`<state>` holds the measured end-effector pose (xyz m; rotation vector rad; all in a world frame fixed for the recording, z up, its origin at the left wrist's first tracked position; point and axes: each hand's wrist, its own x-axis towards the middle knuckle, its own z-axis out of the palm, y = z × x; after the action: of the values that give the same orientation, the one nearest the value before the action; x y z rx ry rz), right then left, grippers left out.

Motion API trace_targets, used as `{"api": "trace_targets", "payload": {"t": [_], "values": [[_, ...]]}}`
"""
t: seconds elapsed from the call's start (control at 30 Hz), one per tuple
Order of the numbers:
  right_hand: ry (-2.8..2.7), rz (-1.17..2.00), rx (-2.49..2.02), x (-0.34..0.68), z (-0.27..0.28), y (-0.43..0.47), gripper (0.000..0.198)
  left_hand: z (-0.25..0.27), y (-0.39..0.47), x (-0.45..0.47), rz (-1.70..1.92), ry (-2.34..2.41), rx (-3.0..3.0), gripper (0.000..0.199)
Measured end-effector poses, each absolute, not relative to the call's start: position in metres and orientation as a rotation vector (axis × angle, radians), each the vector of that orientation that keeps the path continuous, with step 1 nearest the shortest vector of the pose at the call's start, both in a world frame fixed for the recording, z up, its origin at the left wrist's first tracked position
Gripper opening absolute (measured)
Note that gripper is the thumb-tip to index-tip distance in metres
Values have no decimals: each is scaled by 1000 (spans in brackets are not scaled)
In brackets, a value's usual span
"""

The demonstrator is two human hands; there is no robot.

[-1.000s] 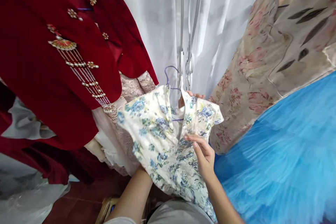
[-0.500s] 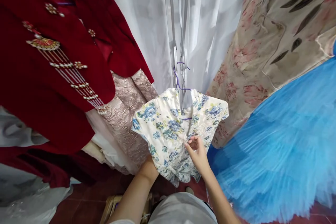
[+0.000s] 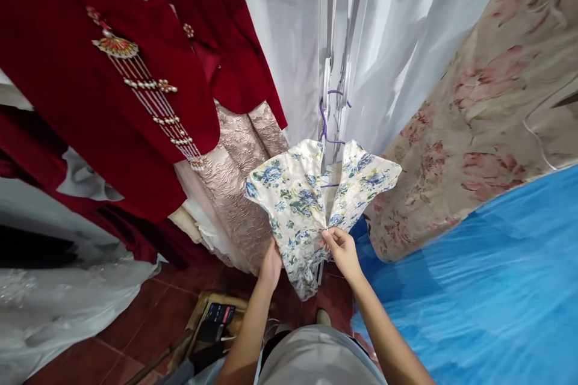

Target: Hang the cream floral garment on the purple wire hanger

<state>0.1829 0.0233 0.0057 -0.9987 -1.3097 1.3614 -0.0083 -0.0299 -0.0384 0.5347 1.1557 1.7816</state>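
A short-sleeved white blouse [image 3: 293, 210] with blue flowers hangs by a purple hanger [image 3: 324, 126], its V-neck front facing me. At the bottom of the neckline, the thumb and fingers of my right hand [image 3: 344, 252] pinch the front edge of the cloth. My left hand [image 3: 271, 266] touches the blouse's left side near the waist, and most of its fingers are hidden behind the fabric. The gathered hem hangs between my two hands.
Left hangs a dark red jacket [image 3: 149, 150] with beaded ornaments, above a pink textured skirt [image 3: 244, 162]. To the right are a beige floral garment [image 3: 433, 150] and blue tulle [image 3: 474, 289]. White curtains [image 3: 289, 30] hang behind. A phone [image 3: 219, 314] lies on a wooden seat [image 3: 196, 319].
My left hand has come out from behind the blouse to its side edge. My right hand still pinches the front. The view has shifted, showing the wooden seat and phone.
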Motion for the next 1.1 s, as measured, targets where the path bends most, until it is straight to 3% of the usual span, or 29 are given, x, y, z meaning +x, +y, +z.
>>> {"api": "trace_targets", "payload": {"t": [0.07,0.13,0.23,0.33,0.47,0.63,0.87,1.0,1.1], "values": [[-1287,1380,-997,183,7,21,44,-43,-39,-6,1920,1520,754,43],[-1304,1395,-1004,182,8,17,43,-45,-43,6,1832,1736,1161,30],[-1310,1417,-1015,177,11,8,42,-44,-32,39,1508,1583,1602,23],[-1280,1429,-1005,173,16,0,42,-41,-10,64,1510,1545,1676,25],[-1212,1388,-1025,176,28,2,42,-40,3,68,1414,1543,1795,12],[-1067,1258,-1010,169,74,32,34,-43,-6,54,1294,1427,1925,15],[-1117,1021,-865,151,166,86,37,-46,-10,57,1178,1289,2064,15],[-1140,958,-838,153,179,91,34,-40,-3,49,1162,1167,2053,14],[-1170,922,-870,155,170,82,36,1,18,31,1335,1106,2076,25]]}}
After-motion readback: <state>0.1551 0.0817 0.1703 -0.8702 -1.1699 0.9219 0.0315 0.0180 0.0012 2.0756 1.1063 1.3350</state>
